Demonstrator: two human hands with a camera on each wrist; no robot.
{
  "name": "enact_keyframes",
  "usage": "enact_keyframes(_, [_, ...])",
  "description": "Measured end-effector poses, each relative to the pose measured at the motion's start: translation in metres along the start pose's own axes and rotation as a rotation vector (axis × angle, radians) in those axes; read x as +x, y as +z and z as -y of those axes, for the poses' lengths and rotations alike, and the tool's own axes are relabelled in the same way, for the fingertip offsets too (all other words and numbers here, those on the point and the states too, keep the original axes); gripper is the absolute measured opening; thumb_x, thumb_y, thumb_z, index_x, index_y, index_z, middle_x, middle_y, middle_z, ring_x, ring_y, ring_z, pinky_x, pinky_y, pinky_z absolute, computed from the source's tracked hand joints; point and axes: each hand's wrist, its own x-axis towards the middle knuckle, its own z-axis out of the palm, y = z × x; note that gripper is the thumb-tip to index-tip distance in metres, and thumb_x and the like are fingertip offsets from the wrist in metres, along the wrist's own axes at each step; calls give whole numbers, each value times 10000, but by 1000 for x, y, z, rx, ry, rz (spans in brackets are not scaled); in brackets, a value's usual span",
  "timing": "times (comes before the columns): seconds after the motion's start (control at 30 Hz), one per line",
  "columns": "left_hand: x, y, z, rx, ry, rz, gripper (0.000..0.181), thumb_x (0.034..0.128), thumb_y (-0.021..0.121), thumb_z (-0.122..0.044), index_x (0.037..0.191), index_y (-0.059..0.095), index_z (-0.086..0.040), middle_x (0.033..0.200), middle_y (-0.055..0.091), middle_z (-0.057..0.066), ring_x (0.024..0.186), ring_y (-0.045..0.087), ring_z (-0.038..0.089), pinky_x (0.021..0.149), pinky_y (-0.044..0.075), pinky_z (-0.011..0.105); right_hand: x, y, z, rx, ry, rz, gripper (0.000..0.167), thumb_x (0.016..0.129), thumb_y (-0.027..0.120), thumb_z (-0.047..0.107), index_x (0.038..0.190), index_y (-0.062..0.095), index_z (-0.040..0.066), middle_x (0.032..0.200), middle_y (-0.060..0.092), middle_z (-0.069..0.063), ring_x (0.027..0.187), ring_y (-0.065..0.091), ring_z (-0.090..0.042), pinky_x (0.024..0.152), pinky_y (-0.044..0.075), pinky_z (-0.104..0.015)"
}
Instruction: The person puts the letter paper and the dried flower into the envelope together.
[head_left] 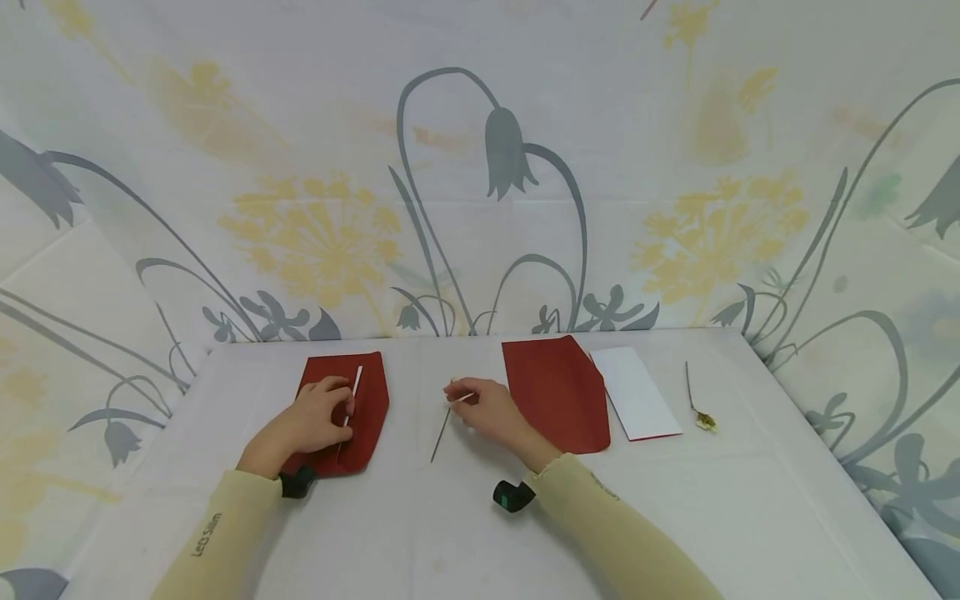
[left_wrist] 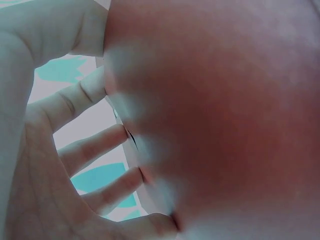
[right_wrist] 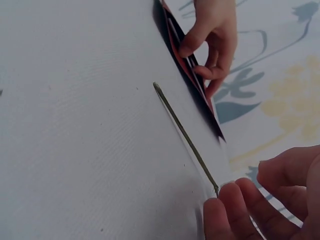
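Note:
On the left side of the table lies a red envelope (head_left: 372, 429), with a narrow white strip (head_left: 357, 379) showing along it. My left hand (head_left: 318, 414) arches over that envelope with bent fingers and holds it. Its fingertips (left_wrist: 135, 175) meet the envelope's edge in the left wrist view; the right wrist view shows the thumb and fingers beside a gap in it. My right hand (head_left: 487, 410) pinches the upper end of a thin green-brown flower stem (right_wrist: 185, 132). The stem's free end slants toward me. Whatever is at its upper end is mostly hidden by the fingers.
Right of centre lies a second red envelope (head_left: 557, 396). Beside it is a white card (head_left: 636, 393) with a red lower edge. Farther right lies a dried flower (head_left: 703, 421) on a thin stem. A flower-patterned cloth (head_left: 480, 242) rises behind the white table (head_left: 420, 533).

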Motion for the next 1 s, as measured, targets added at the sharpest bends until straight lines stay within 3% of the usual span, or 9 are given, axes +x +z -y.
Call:
enact_keyframes(0.27, [0,1,0,1,12,-2,188,764,716,-122,845,556,-179,1387,443,299,1258,358,581,951,397,676,2,0,-7,-14,48,36,253,900,656,32,1146,704,63,897,657,-4,696,623,-110,602,503,-252])
enact_keyframes(0.53, [0,1,0,1,5,2,182,768,718,-127,850,564,-181,1398,436,303,1254,355,586,945,402,678,7,3,-11,-30,83,6,319,860,646,10,1166,715,71,959,655,-6,659,591,-102,584,499,-232])
enact_keyframes(0.8, [-1,-2,-2,-2,-2,5,175,773,722,-130,851,572,-178,1407,432,301,1254,357,587,947,401,678,16,9,-10,-272,-14,8,287,787,664,52,1053,766,86,929,600,-30,839,552,-160,724,465,-282])
enact_keyframes(1.0, [-2,-4,-4,-5,2,10,180,771,725,-130,853,571,-177,1407,428,307,1241,362,591,938,404,673,17,11,-9,-330,-12,2,137,829,704,123,956,751,104,904,585,-13,852,546,-168,791,466,-318])
